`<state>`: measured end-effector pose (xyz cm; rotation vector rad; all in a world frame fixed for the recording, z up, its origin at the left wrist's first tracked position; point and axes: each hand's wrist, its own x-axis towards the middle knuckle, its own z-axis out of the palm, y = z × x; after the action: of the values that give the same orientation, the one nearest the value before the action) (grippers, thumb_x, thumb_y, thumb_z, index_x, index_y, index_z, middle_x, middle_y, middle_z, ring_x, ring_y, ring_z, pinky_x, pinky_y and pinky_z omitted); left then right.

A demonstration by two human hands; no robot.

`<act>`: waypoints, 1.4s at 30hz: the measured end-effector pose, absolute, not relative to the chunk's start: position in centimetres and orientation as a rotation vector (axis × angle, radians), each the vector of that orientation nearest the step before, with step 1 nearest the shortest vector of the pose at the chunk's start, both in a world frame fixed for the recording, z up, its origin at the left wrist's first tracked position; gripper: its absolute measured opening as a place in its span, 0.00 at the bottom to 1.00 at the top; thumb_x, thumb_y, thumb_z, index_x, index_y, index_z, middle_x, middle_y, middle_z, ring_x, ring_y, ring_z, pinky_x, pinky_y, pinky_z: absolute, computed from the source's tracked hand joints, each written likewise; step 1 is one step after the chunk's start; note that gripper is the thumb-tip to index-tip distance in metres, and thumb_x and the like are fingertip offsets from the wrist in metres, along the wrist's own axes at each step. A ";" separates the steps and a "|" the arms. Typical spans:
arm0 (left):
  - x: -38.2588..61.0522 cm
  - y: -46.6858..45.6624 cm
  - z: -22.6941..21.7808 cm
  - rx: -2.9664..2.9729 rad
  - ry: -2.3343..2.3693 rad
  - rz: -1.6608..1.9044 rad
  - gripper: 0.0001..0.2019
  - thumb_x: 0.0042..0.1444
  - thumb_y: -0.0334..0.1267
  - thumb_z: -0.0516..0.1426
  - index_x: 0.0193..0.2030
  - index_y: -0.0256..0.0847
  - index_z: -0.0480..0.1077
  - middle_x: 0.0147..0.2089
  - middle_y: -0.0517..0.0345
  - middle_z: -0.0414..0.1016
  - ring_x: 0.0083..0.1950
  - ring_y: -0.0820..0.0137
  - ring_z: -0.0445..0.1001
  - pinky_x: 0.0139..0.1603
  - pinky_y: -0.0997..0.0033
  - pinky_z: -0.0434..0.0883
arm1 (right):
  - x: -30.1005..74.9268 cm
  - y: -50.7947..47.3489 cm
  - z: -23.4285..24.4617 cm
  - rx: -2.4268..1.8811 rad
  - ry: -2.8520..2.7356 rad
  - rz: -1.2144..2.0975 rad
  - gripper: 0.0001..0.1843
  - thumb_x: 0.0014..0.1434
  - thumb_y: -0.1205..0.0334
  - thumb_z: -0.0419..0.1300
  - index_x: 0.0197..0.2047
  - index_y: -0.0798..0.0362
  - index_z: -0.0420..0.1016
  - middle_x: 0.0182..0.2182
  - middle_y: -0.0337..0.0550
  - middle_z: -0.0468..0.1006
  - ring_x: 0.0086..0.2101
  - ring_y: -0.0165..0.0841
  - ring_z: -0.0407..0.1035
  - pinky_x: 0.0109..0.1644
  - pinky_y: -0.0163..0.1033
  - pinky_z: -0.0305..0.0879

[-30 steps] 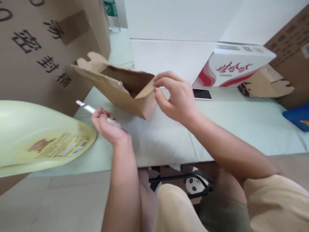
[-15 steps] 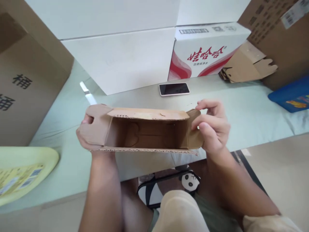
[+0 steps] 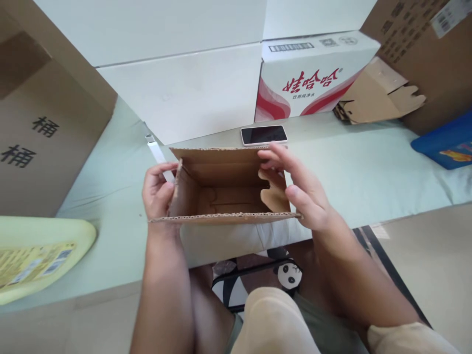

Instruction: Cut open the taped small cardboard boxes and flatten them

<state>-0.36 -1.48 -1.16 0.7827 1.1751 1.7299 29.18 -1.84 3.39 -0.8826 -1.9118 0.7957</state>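
Note:
A small brown cardboard box (image 3: 228,219) is held over the near edge of the bed-like surface, its open top facing me. The long front and back flaps stand up with ragged edges. My left hand (image 3: 158,189) is closed on the box's left end, thumb toward me. My right hand (image 3: 300,191) holds the right end, fingers spread over the back corner and thumb by the side. Beside that thumb, the notched right flap (image 3: 275,191) leans into the box. Creases and a slit show on the box's floor. The left flap is mostly hidden edge-on.
Behind the box lie a phone (image 3: 263,134) and a slim white tool (image 3: 157,150). White cartons (image 3: 184,98) stand at the back, with folded cardboard (image 3: 376,98) to their right. A big brown carton (image 3: 55,137), a yellow-green container (image 3: 44,255) and a blue container (image 3: 446,145) flank the surface.
The box has tipped so its inside shows more. The right flap has gone from sticking outward to folded inward, and the left flap has swung up. My right hand has moved left.

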 end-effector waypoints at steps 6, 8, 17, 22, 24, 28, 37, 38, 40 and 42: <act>-0.6 -1.3 -0.4 1.123 1.022 1.722 0.28 0.36 0.42 0.79 0.45 0.46 0.77 0.43 0.59 0.78 0.41 0.69 0.76 0.39 0.68 0.74 | 28.6 -1.6 0.6 -0.660 -1.754 0.767 0.37 0.68 0.27 0.46 0.61 0.44 0.76 0.54 0.51 0.77 0.55 0.49 0.74 0.62 0.59 0.74; -0.8 -1.2 -0.5 1.126 1.012 1.696 0.30 0.37 0.41 0.80 0.48 0.46 0.77 0.47 0.59 0.78 0.43 0.68 0.77 0.41 0.67 0.75 | 28.4 -1.4 -0.1 -0.690 -1.721 0.612 0.37 0.63 0.23 0.51 0.58 0.43 0.77 0.53 0.51 0.74 0.56 0.50 0.73 0.64 0.61 0.71; -1.1 -1.8 0.0 0.991 1.193 1.669 0.22 0.42 0.52 0.72 0.44 0.46 0.84 0.43 0.55 0.78 0.38 0.67 0.70 0.35 0.66 0.69 | 27.5 -1.5 0.0 -1.001 -1.574 0.673 0.17 0.66 0.52 0.65 0.57 0.40 0.79 0.53 0.46 0.81 0.58 0.45 0.75 0.69 0.61 0.68; -1.2 -2.0 0.7 1.223 1.335 1.663 0.17 0.45 0.54 0.70 0.36 0.44 0.83 0.48 0.52 0.76 0.53 0.59 0.73 0.52 0.60 0.73 | 27.6 -1.1 0.1 -0.888 -1.610 0.688 0.14 0.70 0.56 0.61 0.36 0.46 0.87 0.40 0.43 0.84 0.48 0.39 0.79 0.74 0.62 0.65; -1.3 -2.2 1.3 1.308 1.448 1.712 0.11 0.47 0.45 0.70 0.37 0.44 0.82 0.48 0.52 0.75 0.57 0.57 0.74 0.57 0.57 0.73 | 27.6 -1.0 0.1 -0.879 -1.604 0.697 0.13 0.69 0.58 0.61 0.37 0.46 0.88 0.41 0.43 0.84 0.48 0.38 0.79 0.73 0.62 0.66; -1.2 -3.1 3.0 1.472 1.459 2.030 0.09 0.51 0.33 0.67 0.40 0.44 0.83 0.43 0.55 0.75 0.53 0.62 0.77 0.57 0.57 0.74 | 27.4 -1.0 0.0 -0.952 -1.589 0.714 0.09 0.63 0.64 0.64 0.35 0.46 0.87 0.42 0.43 0.84 0.49 0.38 0.79 0.73 0.61 0.67; 1.6 -4.4 4.2 2.197 1.799 1.164 0.07 0.61 0.37 0.62 0.43 0.48 0.83 0.53 0.55 0.81 0.54 0.59 0.81 0.57 0.52 0.78 | 27.7 -0.8 1.4 -1.037 -1.756 0.593 0.08 0.63 0.65 0.62 0.35 0.48 0.84 0.42 0.44 0.85 0.49 0.39 0.80 0.72 0.60 0.67; 1.6 -4.4 4.2 2.249 1.804 1.112 0.09 0.63 0.37 0.60 0.42 0.49 0.83 0.52 0.55 0.82 0.53 0.58 0.80 0.58 0.51 0.77 | 27.8 -1.0 2.2 -1.061 -1.821 0.532 0.08 0.63 0.64 0.62 0.35 0.49 0.83 0.42 0.44 0.85 0.49 0.41 0.80 0.72 0.61 0.66; 1.7 -4.2 4.2 2.300 1.817 1.045 0.11 0.66 0.37 0.58 0.43 0.51 0.83 0.52 0.55 0.82 0.52 0.57 0.80 0.58 0.48 0.75 | 27.7 -1.7 4.2 -1.123 -1.945 0.431 0.07 0.64 0.63 0.62 0.38 0.49 0.84 0.42 0.46 0.86 0.50 0.44 0.79 0.70 0.63 0.66; 1.8 -4.2 4.2 2.309 1.809 1.007 0.12 0.67 0.38 0.56 0.45 0.51 0.83 0.54 0.54 0.81 0.54 0.56 0.79 0.59 0.47 0.74 | 27.2 -2.8 6.2 -1.149 -2.060 0.423 0.11 0.66 0.62 0.60 0.46 0.50 0.84 0.46 0.49 0.86 0.53 0.47 0.78 0.66 0.61 0.69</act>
<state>1.82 -4.17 4.20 2.3092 1.8091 1.0068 27.19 -2.83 6.25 -1.1489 -2.0600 0.4228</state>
